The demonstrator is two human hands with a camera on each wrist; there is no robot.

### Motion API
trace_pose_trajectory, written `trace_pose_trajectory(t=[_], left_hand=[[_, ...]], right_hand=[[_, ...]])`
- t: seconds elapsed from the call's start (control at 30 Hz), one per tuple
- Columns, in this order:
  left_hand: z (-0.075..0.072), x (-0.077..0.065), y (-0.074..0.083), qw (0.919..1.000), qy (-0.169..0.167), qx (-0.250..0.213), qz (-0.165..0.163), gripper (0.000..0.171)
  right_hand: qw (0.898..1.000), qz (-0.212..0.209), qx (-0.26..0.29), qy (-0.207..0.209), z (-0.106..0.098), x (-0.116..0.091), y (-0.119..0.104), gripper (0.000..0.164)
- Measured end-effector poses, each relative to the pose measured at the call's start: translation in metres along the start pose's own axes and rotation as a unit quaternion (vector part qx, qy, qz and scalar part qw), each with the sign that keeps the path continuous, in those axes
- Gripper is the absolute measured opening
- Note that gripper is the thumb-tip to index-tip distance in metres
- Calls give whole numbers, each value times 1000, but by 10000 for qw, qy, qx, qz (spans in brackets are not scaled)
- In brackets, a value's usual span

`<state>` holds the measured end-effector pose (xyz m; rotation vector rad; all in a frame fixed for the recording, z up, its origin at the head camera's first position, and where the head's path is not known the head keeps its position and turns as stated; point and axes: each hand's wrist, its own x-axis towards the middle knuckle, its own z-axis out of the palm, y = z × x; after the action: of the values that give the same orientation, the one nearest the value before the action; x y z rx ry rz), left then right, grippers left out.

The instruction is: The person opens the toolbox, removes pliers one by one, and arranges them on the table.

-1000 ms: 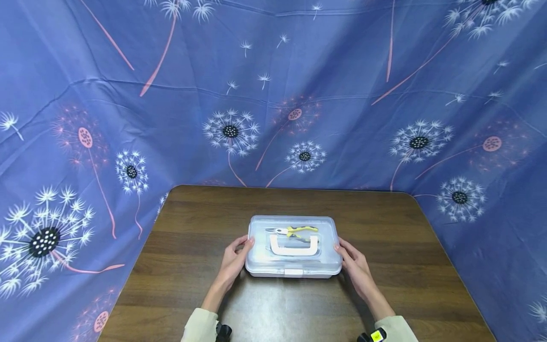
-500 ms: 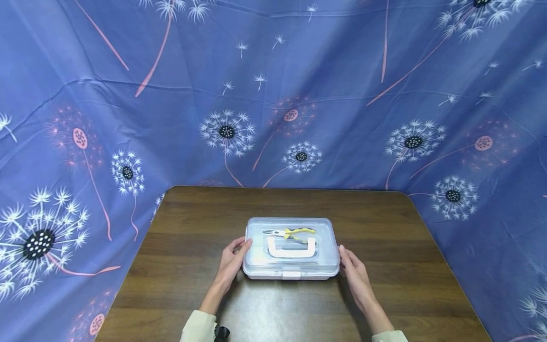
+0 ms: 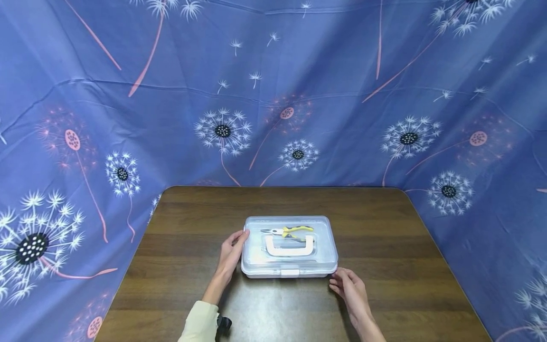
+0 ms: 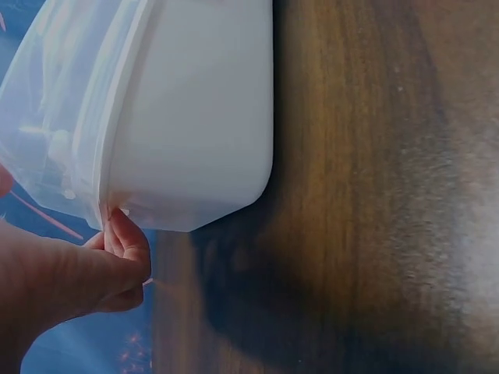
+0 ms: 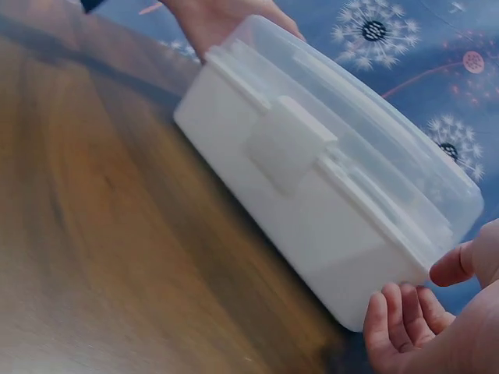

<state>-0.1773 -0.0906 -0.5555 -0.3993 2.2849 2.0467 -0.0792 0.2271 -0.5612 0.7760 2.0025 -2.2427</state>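
A storage box with a clear lid, white base, front latch and white carrying handle stands on the table. Yellow-and-black needle-nose pliers show behind the handle; I cannot tell whether they lie on the lid or beneath it. My left hand holds the box's left end by the rim; in the left wrist view its curled fingertips meet the rim. At the front right corner is my right hand, its fingers loosely bent; the right wrist view shows its fingertips beside the base, with contact unclear.
The brown wooden table has rounded far corners. Blue cloth printed with dandelions hangs behind it and along both sides. A pale sleeve with a black wrist strap shows on my left arm.
My right hand has slid from the box's right side toward me to the front right corner. My left hand stays at the left end. The view has shifted slightly; the box looks unmoved.
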Motion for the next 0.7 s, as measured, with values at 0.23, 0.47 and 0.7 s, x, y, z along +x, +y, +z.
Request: trace_pose_trajectory(t=[0.23, 0.47, 0.7], left_hand=[[1, 10, 4, 9997, -112, -222, 29, 73], [2, 17, 7, 9998, -132, -125, -10, 74], [1, 24, 6, 9998, -149, -113, -122, 72]], right_hand=[[9992, 91, -252, -297, 24, -12, 16, 17], [9927, 295, -542, -1040, 47, -20, 27, 45], [9811, 400, -421, -1845, 65, -21, 25, 64]])
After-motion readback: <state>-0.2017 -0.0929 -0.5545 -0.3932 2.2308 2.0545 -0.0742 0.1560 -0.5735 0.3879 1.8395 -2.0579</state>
